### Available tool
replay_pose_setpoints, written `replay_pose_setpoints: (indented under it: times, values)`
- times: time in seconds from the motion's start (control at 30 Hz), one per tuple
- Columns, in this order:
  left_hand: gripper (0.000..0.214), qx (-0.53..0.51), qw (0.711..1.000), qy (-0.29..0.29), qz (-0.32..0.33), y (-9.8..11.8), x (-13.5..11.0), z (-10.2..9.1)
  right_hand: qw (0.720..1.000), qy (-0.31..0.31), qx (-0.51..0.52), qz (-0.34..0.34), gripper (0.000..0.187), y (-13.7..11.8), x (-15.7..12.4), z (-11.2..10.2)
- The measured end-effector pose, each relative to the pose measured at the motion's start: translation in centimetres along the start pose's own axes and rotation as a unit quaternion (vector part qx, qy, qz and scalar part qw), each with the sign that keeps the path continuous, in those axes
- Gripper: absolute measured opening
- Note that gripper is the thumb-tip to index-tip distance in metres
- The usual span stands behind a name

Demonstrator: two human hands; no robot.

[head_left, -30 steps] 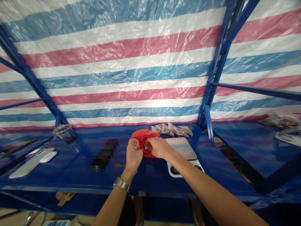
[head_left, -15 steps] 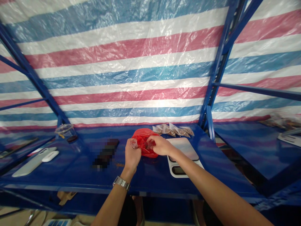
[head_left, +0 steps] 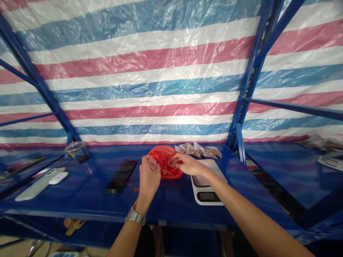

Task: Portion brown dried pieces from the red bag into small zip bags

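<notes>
A red plastic bag [head_left: 166,167] lies on the blue shelf [head_left: 166,200], between my two hands. My left hand [head_left: 148,177] is closed and pinches a small clear bag [head_left: 152,163] at the red bag's left edge. My right hand [head_left: 189,164] is closed on the red bag's right edge, with a bit of clear plastic at its fingertips. The red bag's mouth is spread open between them. A white digital scale [head_left: 208,182] stands just right of the red bag, under my right wrist.
Several small clear bags with brown contents [head_left: 198,150] lie behind the scale. A dark blurred object [head_left: 120,175] lies left of my hands. A phone [head_left: 34,185], a white case [head_left: 58,177] and a clear cup [head_left: 76,150] sit far left. A blue upright post [head_left: 242,103] stands at right.
My hands have moved apart, and the red bag has gone from bunched to spread open. The camera has tipped slightly, so the scene has shifted.
</notes>
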State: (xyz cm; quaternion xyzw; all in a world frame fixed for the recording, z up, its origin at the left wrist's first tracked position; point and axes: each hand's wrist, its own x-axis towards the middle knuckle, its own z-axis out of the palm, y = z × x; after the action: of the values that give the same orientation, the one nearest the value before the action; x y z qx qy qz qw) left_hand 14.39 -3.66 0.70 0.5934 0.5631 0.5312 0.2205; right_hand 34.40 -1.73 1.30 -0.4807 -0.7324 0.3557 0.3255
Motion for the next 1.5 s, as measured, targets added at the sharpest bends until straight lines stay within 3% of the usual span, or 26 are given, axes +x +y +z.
replay_pose_setpoints:
  times: [0.13, 0.3, 0.47, 0.67, 0.83, 1.03, 1.27, 1.5]
  values:
    - [0.011, -0.011, 0.998, -0.039, 0.039, 0.8, -0.3, 0.4, 1.0, 0.001, -0.005, -0.009, 0.032, -1.7, -0.8, -1.0]
    - [0.01, -0.016, 0.997, -0.081, 0.011, 0.9, -0.7, 1.1, 0.996, 0.033, -0.05, -0.073, 0.028, -4.5, -1.5, -1.5]
    - [0.014, -0.03, 0.992, -0.119, -0.001, 0.4, -0.9, 1.4, 0.979, 0.044, -0.17, -0.103, 0.027, -6.4, -2.0, -0.3]
    - [0.011, -0.041, 0.994, -0.099, 0.01, -0.3, -0.8, 2.0, 0.943, 0.062, -0.256, -0.203, 0.037, -7.3, -2.2, 0.3]
    - [0.014, -0.051, 0.994, -0.094, 0.019, -0.7, -0.6, 2.5, 0.938, 0.073, -0.252, -0.226, 0.04, -6.7, -1.8, 0.5]
    - [0.008, 0.032, 0.996, -0.081, -0.018, 0.0, -0.5, 1.4, 0.946, 0.13, -0.266, -0.133, 0.044, -5.7, -1.5, 0.2]
    - [0.014, 0.102, 0.989, -0.1, -0.049, 0.3, -0.3, 0.2, 0.921, 0.044, -0.383, -0.061, 0.047, -3.9, -1.6, 0.9]
    - [0.017, 0.174, 0.972, -0.14, -0.069, -0.5, -0.3, -0.1, 0.903, 0.03, -0.428, -0.001, 0.049, -3.1, -1.2, 1.5]
